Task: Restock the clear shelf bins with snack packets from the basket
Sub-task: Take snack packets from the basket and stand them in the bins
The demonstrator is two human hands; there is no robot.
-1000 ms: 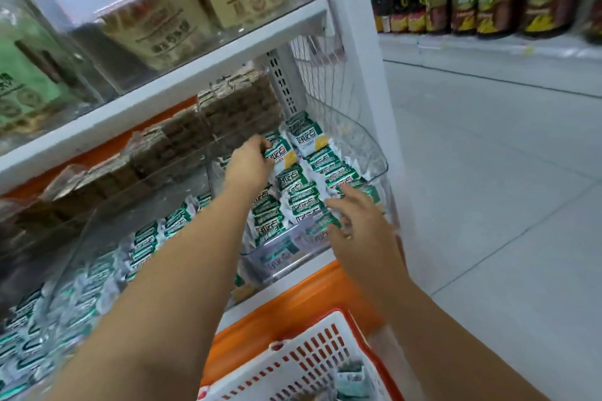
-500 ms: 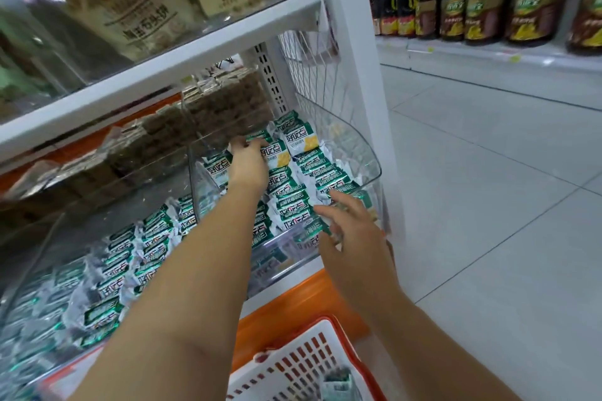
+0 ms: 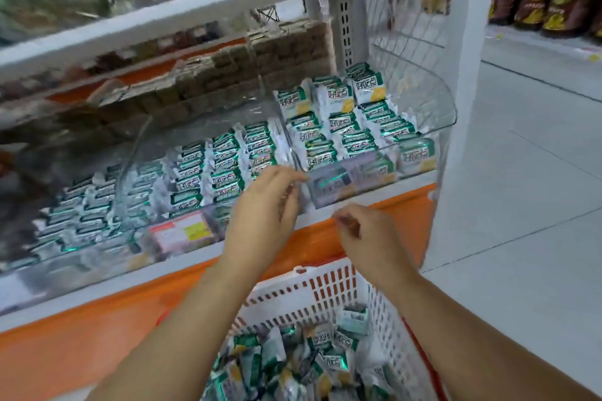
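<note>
Snack packets (image 3: 293,365) lay jumbled in the basket (image 3: 325,286), below both hands on the near side, with no common long axis. Right hand (image 3: 368,238) hung just above the far rim, nearer the pile. Its fingers were curled in, too blurred to tell if they pinched anything. Left hand (image 3: 267,208) sat higher, at the lip of the clear bins (image 3: 423,98), fingers loosely bent and holding nothing. My read: the right hand had the shorter drop.

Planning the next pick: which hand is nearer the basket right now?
Right. The right hand hovers just above the far rim of the basket; the left hand is higher, at the front of the clear bin.
</note>
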